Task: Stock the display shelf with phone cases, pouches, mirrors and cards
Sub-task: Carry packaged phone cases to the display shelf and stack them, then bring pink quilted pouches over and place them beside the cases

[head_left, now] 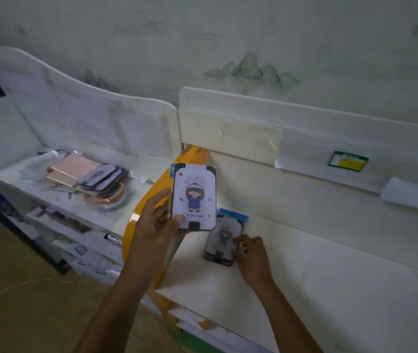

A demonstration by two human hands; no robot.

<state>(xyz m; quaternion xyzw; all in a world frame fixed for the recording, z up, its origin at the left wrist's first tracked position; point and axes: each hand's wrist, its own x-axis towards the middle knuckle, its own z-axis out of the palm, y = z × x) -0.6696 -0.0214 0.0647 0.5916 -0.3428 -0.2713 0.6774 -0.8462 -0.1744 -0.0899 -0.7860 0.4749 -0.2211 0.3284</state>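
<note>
While the left hand [155, 220] grips 1 phone case [194, 197], another case [224, 240] lies shelved.

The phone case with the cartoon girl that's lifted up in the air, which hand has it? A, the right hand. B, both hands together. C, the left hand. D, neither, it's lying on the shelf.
C: the left hand holds the raised phone case by its edge, while the right hand rests on a second case lying on the shelf.
</note>
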